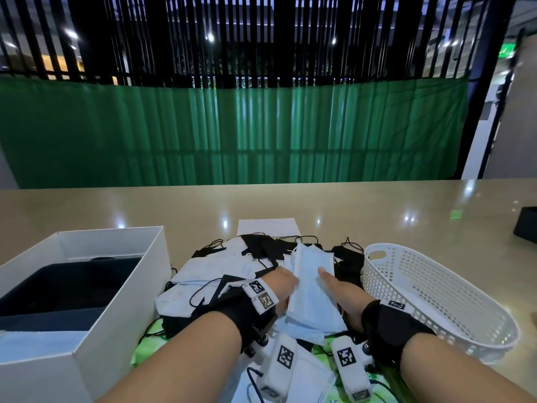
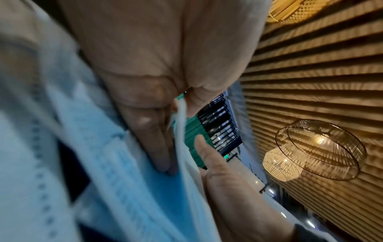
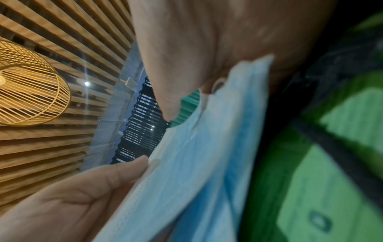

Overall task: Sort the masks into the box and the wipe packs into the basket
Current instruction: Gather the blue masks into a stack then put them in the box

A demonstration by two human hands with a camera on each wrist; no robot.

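Around the heap of masks (image 1: pixel 232 274), passage is tight at both flanks — the white box (image 1: pixel 122 286) stands just beside its left edge, the white basket (image 1: pixel 436 286) just beside its right. Beyond the heap the table (image 1: pixel 377 205) lies bare, save a white sheet (image 1: pixel 267 226) at the heap's far edge and a dark object (image 1: pixel 526 225) far right.

No text can be read; the wrist tags (image 1: pixel 263 295) bear only square codes.
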